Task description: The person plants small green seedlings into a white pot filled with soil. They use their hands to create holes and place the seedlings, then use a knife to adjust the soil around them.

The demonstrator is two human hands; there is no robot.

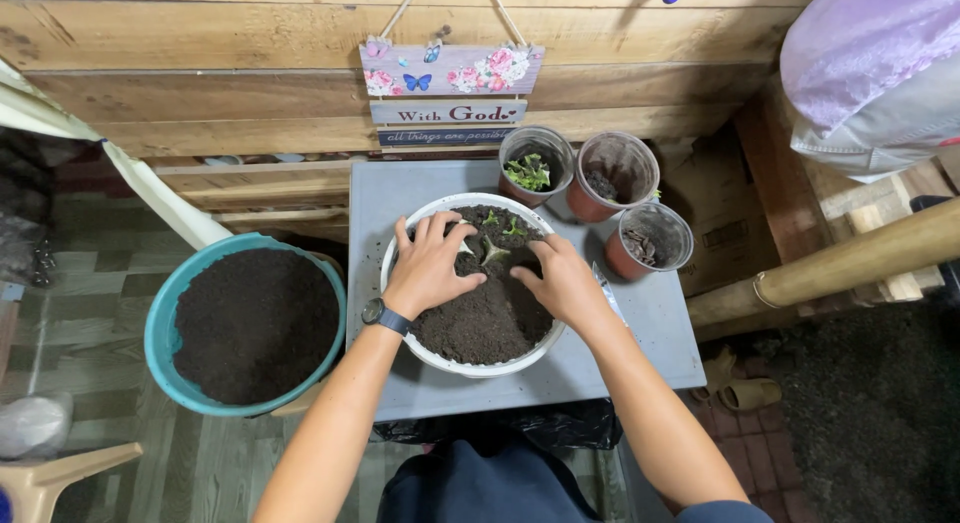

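White bowl (412, 345) of soil: my left hand (428, 266) spread flat, right hand (560, 281) loosely curled beside seedling (494, 250); right fingertips buried, grip unclear

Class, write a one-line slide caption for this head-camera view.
Both hands, left hand and right hand, press soil around small seedlings in a white bowl.

Tub (160, 323) left of table bowl (400, 258)

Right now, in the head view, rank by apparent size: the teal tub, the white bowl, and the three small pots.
1. Teal tub of soil, largest.
2. White bowl, slightly smaller; both hands press its soil.
3. Three small pots: alike, unranked.
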